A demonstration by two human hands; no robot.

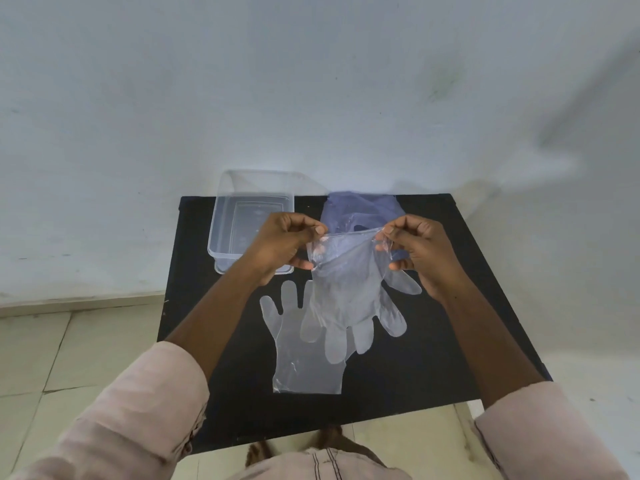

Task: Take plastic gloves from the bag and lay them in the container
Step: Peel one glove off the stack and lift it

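Note:
A clear plastic glove [349, 296] hangs fingers-down over the black table [450, 306]. My left hand [284, 247] pinches the left side of its cuff and my right hand [415, 251] pinches the right side, stretching the cuff between them. A second clear glove [301, 362] lies flat on the table below, fingers pointing away from me, partly covered by the hanging one. The clear rectangular container [242, 216] stands at the table's back left, partly behind my left hand. The bluish plastic bag [360, 209] lies at the back centre, behind the held glove.
A pale wall rises right behind the table's far edge. Tiled floor [69, 358] shows to the left and right of the table. My pink sleeves [145, 410] reach in from the bottom corners.

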